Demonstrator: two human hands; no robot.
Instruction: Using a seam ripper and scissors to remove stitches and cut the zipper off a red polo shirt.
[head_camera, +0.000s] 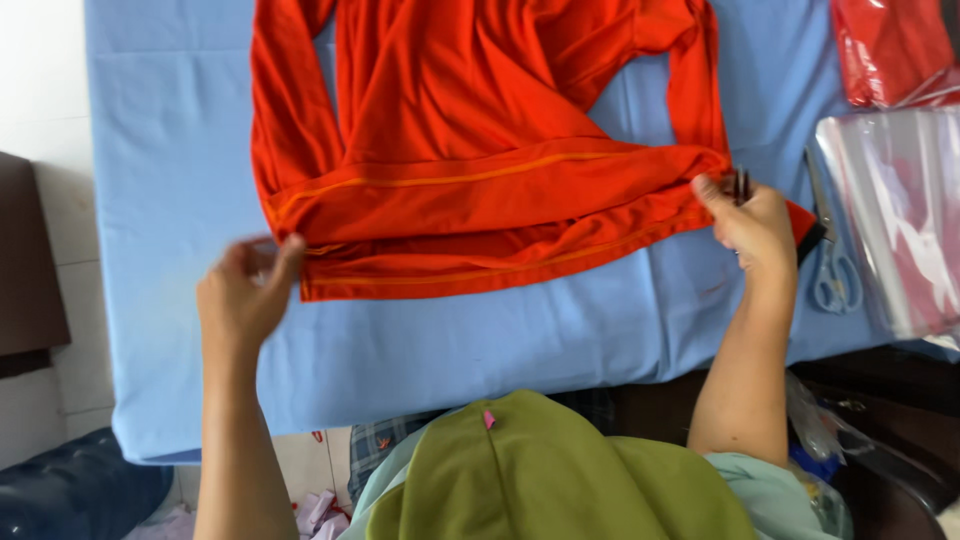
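A: Orange garment — smooth matt knit cloth, stitched seams noted. Table covered in matt blue cloth.
B: Plastic bags logged glossy, clear. Scissors: metal blades, pale plastic handles.

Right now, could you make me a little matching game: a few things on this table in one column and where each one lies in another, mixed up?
Things:
1. orange garment
2. scissors
3. clear plastic bags
4. blue cloth

Places:
A. stacked at the table's right edge
B. spread over the whole table top
C. in the middle, pinched at its lower corners by the left hand and right hand
D. just right of the right hand, beside the bags

Pairs: 1-C, 2-D, 3-A, 4-B
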